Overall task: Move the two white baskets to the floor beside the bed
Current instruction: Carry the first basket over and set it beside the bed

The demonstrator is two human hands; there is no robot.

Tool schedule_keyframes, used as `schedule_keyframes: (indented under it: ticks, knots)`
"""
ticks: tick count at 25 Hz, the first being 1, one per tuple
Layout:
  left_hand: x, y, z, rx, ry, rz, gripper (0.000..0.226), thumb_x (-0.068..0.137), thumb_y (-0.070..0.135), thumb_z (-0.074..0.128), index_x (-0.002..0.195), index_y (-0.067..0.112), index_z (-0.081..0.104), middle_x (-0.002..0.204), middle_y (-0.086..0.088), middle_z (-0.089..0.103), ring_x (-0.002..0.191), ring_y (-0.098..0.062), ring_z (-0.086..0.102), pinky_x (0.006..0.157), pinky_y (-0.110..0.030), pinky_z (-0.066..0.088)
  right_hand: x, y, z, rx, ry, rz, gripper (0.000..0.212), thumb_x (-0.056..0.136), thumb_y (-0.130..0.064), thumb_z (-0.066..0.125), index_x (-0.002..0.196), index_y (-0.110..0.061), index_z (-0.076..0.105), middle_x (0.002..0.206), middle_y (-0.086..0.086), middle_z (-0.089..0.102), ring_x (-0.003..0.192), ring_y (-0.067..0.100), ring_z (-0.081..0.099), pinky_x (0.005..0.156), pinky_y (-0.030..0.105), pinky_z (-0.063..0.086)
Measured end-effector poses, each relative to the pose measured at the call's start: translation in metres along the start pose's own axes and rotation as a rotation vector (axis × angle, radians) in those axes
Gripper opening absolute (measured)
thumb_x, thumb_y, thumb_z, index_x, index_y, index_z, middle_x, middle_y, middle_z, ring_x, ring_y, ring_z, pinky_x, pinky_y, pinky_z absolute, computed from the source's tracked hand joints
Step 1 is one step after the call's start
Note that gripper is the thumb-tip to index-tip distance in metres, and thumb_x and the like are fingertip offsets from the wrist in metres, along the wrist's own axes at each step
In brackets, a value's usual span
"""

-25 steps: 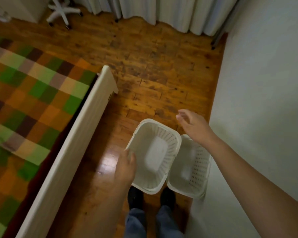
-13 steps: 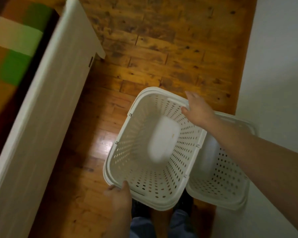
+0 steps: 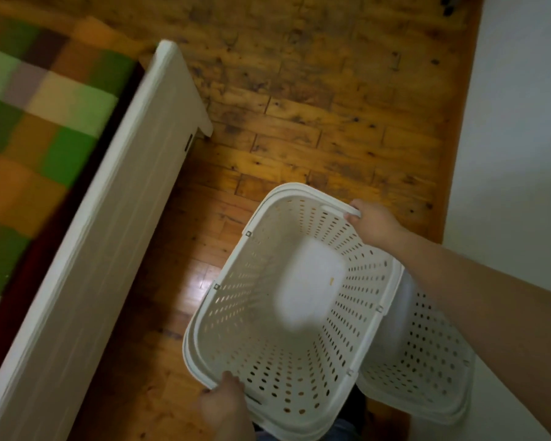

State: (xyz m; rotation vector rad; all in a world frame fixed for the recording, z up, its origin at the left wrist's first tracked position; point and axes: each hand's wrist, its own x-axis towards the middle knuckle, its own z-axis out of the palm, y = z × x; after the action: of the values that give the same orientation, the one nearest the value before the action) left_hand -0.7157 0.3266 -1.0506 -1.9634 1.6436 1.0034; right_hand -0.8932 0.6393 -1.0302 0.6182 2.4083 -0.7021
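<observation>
A white perforated basket (image 3: 261,329) fills the lower middle of the head view, tilted with its opening toward me. My left hand (image 3: 225,405) grips its near rim and my right hand (image 3: 371,222) grips its far rim at the handle. A second white basket (image 3: 427,377) sits just to its right against the wall, partly hidden under my right forearm. The bed (image 3: 86,249), with a white side board and a green, orange and brown checked cover (image 3: 35,132), runs along the left.
Wooden parquet floor (image 3: 315,122) stretches between the bed and the white wall (image 3: 516,154) on the right. My feet and jeans show below the held basket at the bottom edge.
Both hands have taken hold of the left basket's rims and lifted it up toward me; it now looks much larger. The second basket stays by the wall.
</observation>
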Motion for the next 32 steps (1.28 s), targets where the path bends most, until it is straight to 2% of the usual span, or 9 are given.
schedule_keyframes:
  ticks: [3,5,9,13,18,20,24,28,32]
  knots:
    - [-0.045,0.033,-0.050,-0.141,0.018,0.157,0.035,0.088,0.002,0.066,0.119,-0.012,0.064,0.106,-0.031,0.071,0.098,-0.045,0.070,0.083,-0.049,0.052,-0.043,-0.018,-0.046,0.034,-0.030,0.005,0.033,0.106,-0.033,0.044,0.129,-0.013,0.057,0.117,0.012,0.067,0.093,0.024,0.064,0.075,0.040,0.058]
    - [-0.083,0.058,-0.087,-0.200,-0.016,0.299,0.023,0.090,0.006,0.065,0.106,-0.009,0.071,0.094,-0.029,0.072,0.088,-0.042,0.070,0.080,-0.044,0.051,-0.081,-0.032,-0.089,0.090,-0.034,0.006,0.031,0.105,-0.037,0.046,0.124,-0.016,0.059,0.111,0.009,0.070,0.092,0.024,0.069,0.077,0.041,0.060]
    - [-0.165,0.126,-0.166,-0.203,-0.113,0.567,0.021,0.097,0.022,0.064,0.100,0.006,0.076,0.083,-0.019,0.073,0.075,-0.034,0.067,0.077,-0.041,0.055,-0.170,-0.066,-0.202,0.280,0.051,0.004,0.036,0.102,-0.048,0.048,0.102,-0.019,0.068,0.080,0.002,0.076,0.068,0.019,0.074,0.060,0.030,0.056]
    - [-0.259,0.195,-0.242,-0.108,-0.223,0.923,0.032,0.104,0.042,0.048,0.103,0.018,0.070,0.080,-0.006,0.072,0.073,-0.025,0.068,0.061,-0.035,0.053,-0.250,-0.097,-0.312,0.508,0.169,-0.013,0.054,0.097,-0.058,0.049,0.077,-0.009,0.063,0.051,-0.004,0.060,0.047,0.014,0.055,0.056,0.029,0.049]
    - [-0.383,0.255,-0.353,-0.051,-0.266,1.269,0.047,0.104,0.055,0.034,0.091,0.020,0.062,0.079,-0.005,0.067,0.068,-0.023,0.067,0.057,-0.039,0.054,-0.376,-0.131,-0.417,0.862,0.184,-0.052,0.057,0.095,-0.064,0.047,0.069,-0.014,0.051,0.047,-0.002,0.041,0.039,0.012,0.036,0.043,0.024,0.035]
    - [-0.424,0.276,-0.390,-0.025,-0.270,1.351,0.042,0.104,0.056,0.034,0.088,0.028,0.061,0.078,0.001,0.066,0.067,-0.018,0.064,0.053,-0.030,0.050,-0.419,-0.142,-0.440,0.960,0.210,-0.054,0.057,0.095,-0.066,0.046,0.066,-0.017,0.046,0.048,-0.003,0.037,0.038,0.011,0.031,0.042,0.024,0.030]
    - [-0.478,0.315,-0.435,0.013,-0.254,1.438,0.038,0.105,0.050,0.038,0.092,0.024,0.062,0.083,-0.002,0.067,0.072,-0.019,0.064,0.063,-0.036,0.055,-0.466,-0.162,-0.461,1.060,0.287,-0.056,0.055,0.095,-0.066,0.048,0.068,-0.018,0.043,0.046,-0.006,0.034,0.038,0.010,0.028,0.041,0.023,0.025]
    - [-0.485,0.332,-0.456,-0.042,-0.250,1.481,0.037,0.105,0.049,0.040,0.083,0.026,0.058,0.074,0.001,0.062,0.060,-0.014,0.057,0.054,-0.028,0.045,-0.478,-0.180,-0.468,1.107,0.293,-0.096,0.054,0.095,-0.064,0.049,0.068,-0.018,0.040,0.047,-0.006,0.031,0.037,0.009,0.025,0.041,0.023,0.022]
    - [-0.483,0.345,-0.468,-0.046,-0.253,1.487,0.036,0.105,0.048,0.041,0.084,0.025,0.057,0.075,-0.001,0.063,0.062,-0.016,0.059,0.056,-0.030,0.049,-0.476,-0.198,-0.472,1.101,0.304,-0.095,0.055,0.094,-0.065,0.050,0.067,-0.018,0.041,0.049,-0.005,0.031,0.037,0.009,0.026,0.038,0.021,0.023]
